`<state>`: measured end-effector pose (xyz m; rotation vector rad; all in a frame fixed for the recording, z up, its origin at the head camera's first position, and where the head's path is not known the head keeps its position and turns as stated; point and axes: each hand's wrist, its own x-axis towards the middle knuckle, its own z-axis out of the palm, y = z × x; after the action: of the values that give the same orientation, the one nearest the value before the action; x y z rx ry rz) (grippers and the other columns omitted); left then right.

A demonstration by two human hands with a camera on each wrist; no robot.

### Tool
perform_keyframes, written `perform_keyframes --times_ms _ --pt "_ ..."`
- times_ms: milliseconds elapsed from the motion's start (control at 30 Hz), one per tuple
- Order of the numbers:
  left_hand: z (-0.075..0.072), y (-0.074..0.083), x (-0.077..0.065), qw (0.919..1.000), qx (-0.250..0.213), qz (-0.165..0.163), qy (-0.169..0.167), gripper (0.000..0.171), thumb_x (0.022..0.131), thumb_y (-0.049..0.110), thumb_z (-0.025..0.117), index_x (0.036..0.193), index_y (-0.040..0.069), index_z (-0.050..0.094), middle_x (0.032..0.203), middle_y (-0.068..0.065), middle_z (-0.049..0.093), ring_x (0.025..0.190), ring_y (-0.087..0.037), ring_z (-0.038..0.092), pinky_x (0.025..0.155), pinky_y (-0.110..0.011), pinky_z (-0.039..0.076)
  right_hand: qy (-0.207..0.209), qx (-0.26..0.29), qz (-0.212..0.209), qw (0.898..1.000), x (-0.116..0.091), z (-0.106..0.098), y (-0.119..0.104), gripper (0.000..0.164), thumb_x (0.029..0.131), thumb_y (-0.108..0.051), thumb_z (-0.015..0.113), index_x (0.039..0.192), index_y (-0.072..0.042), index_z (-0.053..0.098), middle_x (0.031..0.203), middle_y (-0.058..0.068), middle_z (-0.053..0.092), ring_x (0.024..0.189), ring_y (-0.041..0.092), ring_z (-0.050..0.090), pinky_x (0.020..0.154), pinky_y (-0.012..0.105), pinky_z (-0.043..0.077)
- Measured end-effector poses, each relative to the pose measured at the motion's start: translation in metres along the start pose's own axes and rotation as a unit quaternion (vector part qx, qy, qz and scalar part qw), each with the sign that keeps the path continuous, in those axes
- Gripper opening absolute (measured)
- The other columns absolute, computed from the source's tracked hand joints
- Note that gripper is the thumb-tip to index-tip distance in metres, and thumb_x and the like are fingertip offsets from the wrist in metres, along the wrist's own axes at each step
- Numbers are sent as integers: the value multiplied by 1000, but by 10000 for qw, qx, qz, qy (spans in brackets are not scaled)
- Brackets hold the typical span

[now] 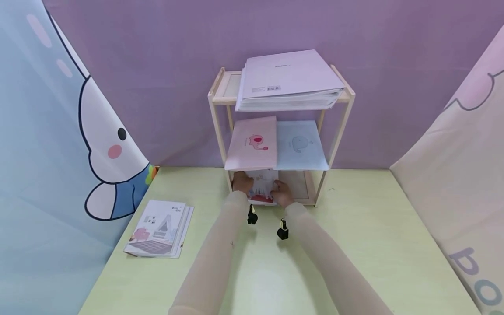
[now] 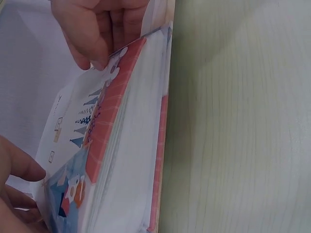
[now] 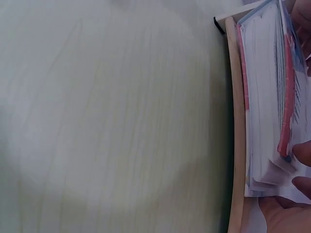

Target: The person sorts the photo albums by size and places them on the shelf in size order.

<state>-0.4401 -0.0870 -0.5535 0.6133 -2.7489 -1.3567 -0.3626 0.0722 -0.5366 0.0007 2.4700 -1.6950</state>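
On the bottom shelf [image 1: 296, 183] lies a thick book [image 1: 263, 186] with a white cover, small blue trees and a red band along its front edge. At its left side my left hand [image 1: 242, 182] grips the edge, thumb and fingers bent around the cover in the left wrist view. My right hand [image 1: 282, 194] holds the right front corner; its thumb and fingers show there in the right wrist view. The white page edges [image 3: 262, 97] face the front, just behind the wooden rail [image 3: 236, 121] of the shelf.
A pink book [image 1: 252, 144] and a blue book [image 1: 301, 146] lie on the middle shelf, right above my hands. Large pink-white folders [image 1: 291, 74] are stacked on top. Left on the green table [image 1: 374, 245] is a small stack of books [image 1: 157, 227].
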Motion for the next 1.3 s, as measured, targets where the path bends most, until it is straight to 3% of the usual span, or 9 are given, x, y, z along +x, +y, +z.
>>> perform_keyframes --times_ms 133,200,367,600,833,933,1100,1200,1300 --pt "-46 29 -63 9984 248 429 -272 40 82 -6 46 121 -4 51 106 -21 58 74 -29 54 56 -34 44 -86 93 -28 9999 3 4 2 64 81 3 56 140 8 34 141 29 37 124 39 40 103 50 36" --pt "-51 30 -71 9973 350 620 -186 42 81 -4 46 123 -5 50 108 -22 56 77 -29 54 59 -33 44 -122 109 -73 9998 5 4 4 64 81 3 56 141 7 34 142 29 36 124 39 40 103 50 36" --pt "-41 19 -54 9943 543 915 -96 45 81 7 50 124 -5 50 110 -23 57 85 -32 55 66 -39 48 -118 71 -124 9998 8 5 3 64 82 1 58 141 5 34 142 28 37 124 40 42 102 51 37" --pt "-33 13 -47 9946 732 713 -186 52 82 8 52 131 -7 43 125 -26 48 111 -39 49 91 -47 46 -30 138 -75 9999 14 11 12 64 80 1 58 141 4 37 144 24 37 126 35 40 105 47 35" --pt "-25 16 -43 9953 934 225 -126 56 80 4 60 133 -2 42 131 -23 45 117 -37 46 92 -47 46 243 -121 -817 9963 99 34 118 64 78 -13 64 138 -3 44 138 19 47 121 29 47 97 39 43" --pt "-23 19 -43 9926 1216 -6 -42 57 79 4 64 132 -2 44 130 -23 47 114 -36 49 89 -45 48 87 -155 -292 9994 68 28 75 63 81 -7 60 140 1 39 142 22 41 127 34 41 102 46 37" --pt "-24 19 -40 9935 1121 16 -214 57 82 4 62 134 -2 41 126 -24 47 110 -37 49 90 -45 47 -64 -182 350 9992 -24 10 -36 57 86 4 47 140 11 31 145 28 31 130 39 34 106 46 34" --pt "-25 19 -38 9936 1092 11 -292 57 82 4 62 134 -3 41 126 -24 46 110 -38 49 90 -46 46 -108 -307 327 9989 -27 10 -38 57 87 0 46 141 9 31 144 27 34 127 38 38 103 44 37" --pt "-25 19 -40 9931 1133 47 -300 57 83 6 62 135 -2 40 127 -24 46 111 -37 48 91 -45 46 -100 -392 280 9988 -3 15 -11 60 86 -4 50 142 5 32 143 25 37 124 36 42 100 46 39"
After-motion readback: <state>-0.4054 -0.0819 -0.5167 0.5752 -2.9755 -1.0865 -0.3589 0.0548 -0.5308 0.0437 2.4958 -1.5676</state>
